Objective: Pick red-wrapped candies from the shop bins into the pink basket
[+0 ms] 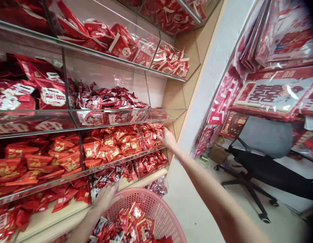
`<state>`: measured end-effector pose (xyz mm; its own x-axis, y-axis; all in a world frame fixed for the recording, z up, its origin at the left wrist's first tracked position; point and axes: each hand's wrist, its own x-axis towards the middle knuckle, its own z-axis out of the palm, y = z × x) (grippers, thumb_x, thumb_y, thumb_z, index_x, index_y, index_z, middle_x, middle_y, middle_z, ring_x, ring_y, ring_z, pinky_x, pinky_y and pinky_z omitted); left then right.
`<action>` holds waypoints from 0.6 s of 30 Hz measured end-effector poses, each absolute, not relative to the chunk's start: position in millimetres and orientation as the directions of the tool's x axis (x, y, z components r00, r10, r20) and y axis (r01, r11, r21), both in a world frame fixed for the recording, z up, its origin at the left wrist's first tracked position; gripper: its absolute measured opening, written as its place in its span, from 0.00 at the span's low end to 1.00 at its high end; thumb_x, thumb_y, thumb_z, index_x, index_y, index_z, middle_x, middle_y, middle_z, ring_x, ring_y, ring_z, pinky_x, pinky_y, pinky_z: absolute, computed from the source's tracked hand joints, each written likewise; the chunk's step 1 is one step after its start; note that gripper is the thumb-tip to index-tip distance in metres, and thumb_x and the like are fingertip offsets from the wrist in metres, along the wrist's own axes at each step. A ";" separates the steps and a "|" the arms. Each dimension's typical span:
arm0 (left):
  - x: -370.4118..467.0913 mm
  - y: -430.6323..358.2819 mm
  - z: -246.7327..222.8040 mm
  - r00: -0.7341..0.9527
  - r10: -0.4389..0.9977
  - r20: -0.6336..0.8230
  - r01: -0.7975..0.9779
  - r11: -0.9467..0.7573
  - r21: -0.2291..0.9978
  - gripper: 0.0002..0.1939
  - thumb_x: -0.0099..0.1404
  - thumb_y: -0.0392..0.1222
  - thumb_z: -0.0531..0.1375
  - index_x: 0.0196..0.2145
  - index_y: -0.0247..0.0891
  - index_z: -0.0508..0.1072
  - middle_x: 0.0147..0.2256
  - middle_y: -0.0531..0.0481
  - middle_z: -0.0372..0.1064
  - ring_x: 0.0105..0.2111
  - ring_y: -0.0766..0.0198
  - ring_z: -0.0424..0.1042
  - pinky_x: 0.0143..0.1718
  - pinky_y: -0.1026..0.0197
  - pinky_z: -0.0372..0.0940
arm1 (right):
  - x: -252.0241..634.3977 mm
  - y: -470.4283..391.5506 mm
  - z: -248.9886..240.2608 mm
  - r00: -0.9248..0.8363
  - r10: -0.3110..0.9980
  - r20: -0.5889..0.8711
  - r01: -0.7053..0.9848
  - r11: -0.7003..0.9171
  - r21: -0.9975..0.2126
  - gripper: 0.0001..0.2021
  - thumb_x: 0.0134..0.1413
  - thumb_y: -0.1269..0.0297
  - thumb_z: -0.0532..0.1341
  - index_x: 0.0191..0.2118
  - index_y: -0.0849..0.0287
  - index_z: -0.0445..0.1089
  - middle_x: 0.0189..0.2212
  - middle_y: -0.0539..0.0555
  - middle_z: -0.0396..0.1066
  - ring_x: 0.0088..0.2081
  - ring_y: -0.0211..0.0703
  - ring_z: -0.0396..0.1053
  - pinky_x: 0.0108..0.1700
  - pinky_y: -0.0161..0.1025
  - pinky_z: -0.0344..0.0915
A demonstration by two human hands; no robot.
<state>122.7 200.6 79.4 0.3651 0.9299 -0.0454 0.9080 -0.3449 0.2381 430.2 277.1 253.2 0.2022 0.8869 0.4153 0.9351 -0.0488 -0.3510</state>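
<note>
My left hand (105, 196) is at the near-left rim of a round pink plastic basket (161, 206), closed on it, fingertips partly hidden. Inside the basket lies a pile of small red packets (145, 229), with some black-and-white ones among them. Stretched forward, my right hand (168, 139) reaches into the right-end compartment of a shelf. Its fingers are bent around one of the small red-and-white packets (152, 136) there; the fingertips are partly covered.
Glass-fronted shelves (116, 55) with dividers hold red and orange packets on several levels. A clear bag of packets (158, 185) is on the floor behind the basket. To the right are a black-and-grey office chair (263, 145) and hanging red wedding decorations (275, 92).
</note>
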 end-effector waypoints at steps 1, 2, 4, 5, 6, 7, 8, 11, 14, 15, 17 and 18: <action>123.3 201.0 79.6 0.352 0.934 -0.057 0.914 -0.330 0.238 0.13 0.58 0.53 0.53 0.34 0.41 0.63 0.35 0.50 0.70 0.34 0.59 0.70 0.31 0.63 0.54 | 425.8 279.0 252.9 0.209 0.892 0.402 0.942 -0.073 -0.328 0.20 0.51 0.52 0.56 0.44 0.62 0.59 0.43 0.63 0.67 0.45 0.52 0.65 0.42 0.42 0.60; 123.3 201.4 79.3 0.340 0.938 -0.066 0.917 -0.316 0.244 0.13 0.57 0.53 0.54 0.34 0.41 0.63 0.33 0.50 0.70 0.33 0.59 0.70 0.30 0.63 0.54 | 421.9 280.8 252.6 0.221 0.894 0.390 0.945 -0.099 -0.310 0.21 0.51 0.51 0.56 0.44 0.62 0.59 0.44 0.64 0.67 0.46 0.53 0.65 0.42 0.43 0.60; 121.9 203.0 76.9 0.322 0.944 -0.074 0.917 -0.292 0.271 0.14 0.57 0.54 0.54 0.33 0.41 0.62 0.30 0.53 0.70 0.32 0.61 0.69 0.29 0.64 0.53 | 416.2 284.9 252.6 0.249 0.896 0.369 0.946 -0.142 -0.292 0.23 0.49 0.51 0.57 0.46 0.63 0.57 0.45 0.66 0.66 0.48 0.55 0.63 0.42 0.44 0.60; 120.8 204.2 74.8 0.311 0.948 -0.074 0.917 -0.278 0.285 0.14 0.57 0.55 0.54 0.32 0.42 0.62 0.29 0.54 0.69 0.31 0.62 0.69 0.29 0.64 0.53 | 414.8 287.1 253.0 0.255 0.898 0.359 0.945 -0.152 -0.290 0.24 0.49 0.53 0.59 0.47 0.63 0.56 0.45 0.66 0.66 0.48 0.56 0.63 0.43 0.44 0.60; 119.7 205.7 72.5 0.299 0.951 -0.072 0.917 -0.266 0.297 0.15 0.57 0.55 0.54 0.31 0.42 0.61 0.28 0.55 0.69 0.30 0.63 0.69 0.29 0.64 0.52 | 414.4 289.2 253.6 0.255 0.901 0.350 0.944 -0.155 -0.290 0.25 0.48 0.54 0.60 0.47 0.64 0.56 0.44 0.67 0.66 0.48 0.56 0.64 0.43 0.44 0.60; 118.7 207.2 70.1 0.289 0.955 -0.070 0.917 -0.255 0.307 0.15 0.56 0.56 0.54 0.31 0.42 0.61 0.27 0.55 0.68 0.29 0.64 0.68 0.28 0.65 0.52 | 414.9 290.9 254.5 0.252 0.904 0.344 0.944 -0.152 -0.292 0.25 0.47 0.55 0.60 0.48 0.64 0.55 0.44 0.66 0.67 0.48 0.56 0.64 0.42 0.44 0.60; 118.0 208.7 67.9 0.281 0.957 -0.067 0.916 -0.247 0.316 0.15 0.56 0.56 0.54 0.30 0.41 0.61 0.26 0.56 0.68 0.28 0.64 0.68 0.27 0.65 0.51 | 416.1 292.1 255.6 0.248 0.906 0.342 0.945 -0.148 -0.293 0.25 0.47 0.57 0.61 0.48 0.64 0.54 0.44 0.66 0.67 0.47 0.56 0.64 0.42 0.44 0.60; 117.4 211.6 64.0 0.279 0.958 -0.062 0.908 -0.243 0.341 0.15 0.56 0.56 0.54 0.29 0.41 0.60 0.26 0.56 0.68 0.27 0.65 0.67 0.26 0.65 0.51 | 421.1 291.5 259.5 0.250 0.907 0.340 0.939 -0.140 -0.315 0.23 0.47 0.59 0.60 0.47 0.61 0.54 0.44 0.64 0.67 0.46 0.55 0.65 0.40 0.42 0.60; 118.0 212.0 63.2 0.275 0.959 -0.067 0.912 -0.239 0.334 0.15 0.56 0.56 0.54 0.29 0.41 0.60 0.27 0.55 0.69 0.28 0.64 0.68 0.27 0.65 0.51 | 422.5 286.9 263.5 0.219 0.908 0.357 0.939 -0.097 -0.331 0.21 0.46 0.59 0.59 0.46 0.59 0.54 0.43 0.62 0.68 0.44 0.53 0.66 0.38 0.41 0.59; 118.1 212.0 63.0 0.273 0.960 -0.069 0.914 -0.236 0.329 0.15 0.56 0.56 0.54 0.30 0.41 0.61 0.27 0.55 0.69 0.28 0.64 0.68 0.27 0.65 0.51 | 421.5 285.3 264.5 0.201 0.907 0.369 0.943 -0.078 -0.322 0.21 0.46 0.59 0.59 0.46 0.59 0.54 0.42 0.61 0.68 0.43 0.52 0.66 0.38 0.40 0.59; 118.1 212.2 61.9 0.272 0.960 -0.063 0.916 -0.238 0.324 0.16 0.56 0.57 0.54 0.30 0.41 0.61 0.27 0.55 0.69 0.29 0.63 0.68 0.27 0.65 0.51 | 417.4 282.7 265.9 0.167 0.905 0.391 0.954 -0.048 -0.297 0.21 0.46 0.59 0.59 0.45 0.59 0.54 0.41 0.60 0.68 0.42 0.52 0.65 0.37 0.40 0.58; 117.9 212.5 60.9 0.275 0.960 -0.059 0.915 -0.242 0.323 0.16 0.56 0.57 0.54 0.30 0.41 0.61 0.27 0.55 0.69 0.30 0.63 0.68 0.27 0.65 0.51 | 414.4 281.8 266.3 0.155 0.903 0.401 0.957 -0.036 -0.289 0.20 0.46 0.60 0.58 0.45 0.59 0.54 0.40 0.59 0.68 0.42 0.51 0.65 0.37 0.40 0.58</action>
